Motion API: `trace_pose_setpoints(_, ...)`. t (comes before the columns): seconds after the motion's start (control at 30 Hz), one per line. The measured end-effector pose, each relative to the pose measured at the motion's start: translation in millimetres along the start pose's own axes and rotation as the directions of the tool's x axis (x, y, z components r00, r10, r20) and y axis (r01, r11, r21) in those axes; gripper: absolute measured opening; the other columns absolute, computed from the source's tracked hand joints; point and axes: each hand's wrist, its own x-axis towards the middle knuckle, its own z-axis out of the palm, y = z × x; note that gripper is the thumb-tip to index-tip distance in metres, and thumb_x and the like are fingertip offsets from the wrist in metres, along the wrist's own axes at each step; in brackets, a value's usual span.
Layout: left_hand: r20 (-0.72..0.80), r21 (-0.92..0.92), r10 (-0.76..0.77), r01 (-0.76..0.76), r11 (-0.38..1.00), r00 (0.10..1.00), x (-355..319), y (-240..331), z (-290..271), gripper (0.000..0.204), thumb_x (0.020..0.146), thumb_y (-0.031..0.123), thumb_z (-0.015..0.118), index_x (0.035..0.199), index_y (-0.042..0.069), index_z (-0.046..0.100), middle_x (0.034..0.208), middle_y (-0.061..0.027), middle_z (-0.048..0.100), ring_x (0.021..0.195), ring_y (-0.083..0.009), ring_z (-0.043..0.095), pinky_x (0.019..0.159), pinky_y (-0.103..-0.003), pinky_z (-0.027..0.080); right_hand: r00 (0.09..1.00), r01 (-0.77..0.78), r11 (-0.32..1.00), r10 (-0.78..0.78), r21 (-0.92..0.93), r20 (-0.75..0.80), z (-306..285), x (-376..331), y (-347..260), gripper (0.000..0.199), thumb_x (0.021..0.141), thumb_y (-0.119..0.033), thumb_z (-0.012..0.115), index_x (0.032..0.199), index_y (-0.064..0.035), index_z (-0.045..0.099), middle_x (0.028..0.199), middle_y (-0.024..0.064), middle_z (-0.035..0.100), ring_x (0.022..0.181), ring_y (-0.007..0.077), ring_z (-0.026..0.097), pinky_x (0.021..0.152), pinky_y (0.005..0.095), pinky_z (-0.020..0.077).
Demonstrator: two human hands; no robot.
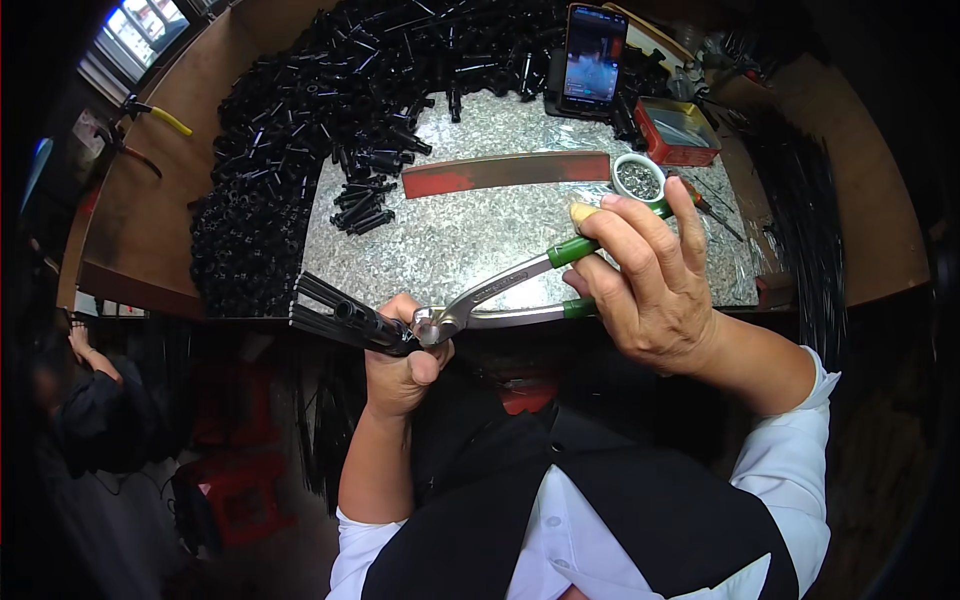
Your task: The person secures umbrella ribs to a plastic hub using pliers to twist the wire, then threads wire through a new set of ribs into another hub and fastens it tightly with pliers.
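My left hand is closed around a bundle of thin black rods joined to a black plastic tube piece. The rods' tips point to the left. My right hand grips long green-handled nippers, with the thumb and fingers about the handles and some fingers raised. The nippers' metal head rests right at the black piece, beside my left fingertips. What lies between the jaws is too small to make out. Both hands are at the near edge of the speckled stone tabletop.
A large heap of black tube parts covers the left and back. A red-brown strip lies mid-table. Right of it are a white dish of small metal bits, a red tin, a propped phone and long black rods.
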Motion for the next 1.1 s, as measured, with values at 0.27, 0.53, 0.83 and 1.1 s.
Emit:
trace_pose_setpoints(0.27, -0.074, 0.141, 0.02, -0.009, 0.99, 0.997, 2, -3, 4, 0.053, 0.066, 0.043, 0.082, 0.082, 0.01, 0.043, 0.058, 0.0053, 0.04, 0.043, -0.0056, 0.033, 0.044, -0.023, 0.029, 0.999, 0.045, 0.999, -0.045, -0.009, -0.021, 0, -3, 3, 0.012, 0.072, -0.017, 0.058, 0.075, -0.0103, 0.049, 0.101, 0.0078, 0.057, 0.093, 0.0217, 0.056, 0.088, 0.0393, 0.0389)
trace_pose_setpoints(0.53, -0.125, 0.216, 0.041, -0.013, 0.976, 0.991, 1, -5, 3, 0.058, 0.063, 0.047, 0.082, 0.083, 0.009, 0.043, 0.061, 0.0038, 0.044, 0.047, -0.0065, 0.038, 0.044, -0.024, 0.032, 0.991, 0.004, 0.986, -0.025, 0.165, 0.129, -8, -5, 6, 0.019, 0.073, -0.01, 0.068, 0.079, -0.006, 0.05, 0.092, 0.0114, 0.057, 0.081, 0.0257, 0.054, 0.069, 0.0374, 0.0407)
trace_pose_setpoints(0.83, 0.011, 0.24, 0.177, -0.174, 0.955, 0.984, -8, -12, 5, 0.059, 0.067, 0.043, 0.082, 0.092, 0.005, 0.043, 0.065, -0.0001, 0.044, 0.056, -0.0112, 0.047, 0.051, -0.025, 0.04, 0.485, -0.833, 0.164, -0.241, 0.528, 0.841, -16, -21, 12, 0.033, 0.08, -0.02, 0.074, 0.076, -0.0036, 0.046, 0.069, 0.0073, 0.057, 0.064, 0.0208, 0.059, 0.056, 0.0318, 0.0453)
trace_pose_setpoints(1.1, 0.088, 0.433, 0.131, -0.157, 0.887, 0.987, -4, -9, 0, 0.067, 0.055, 0.054, 0.078, 0.088, -0.002, 0.065, 0.088, -0.0107, 0.066, 0.066, -0.0101, 0.056, 0.057, -0.022, 0.042, 0.273, -0.962, -0.15, -0.567, 0.229, 0.777, -28, -29, 10, 0.046, 0.08, -0.026, 0.073, 0.102, 0.0003, 0.042, 0.074, 0.0094, 0.06, 0.054, 0.0155, 0.062, 0.048, 0.0258, 0.048)
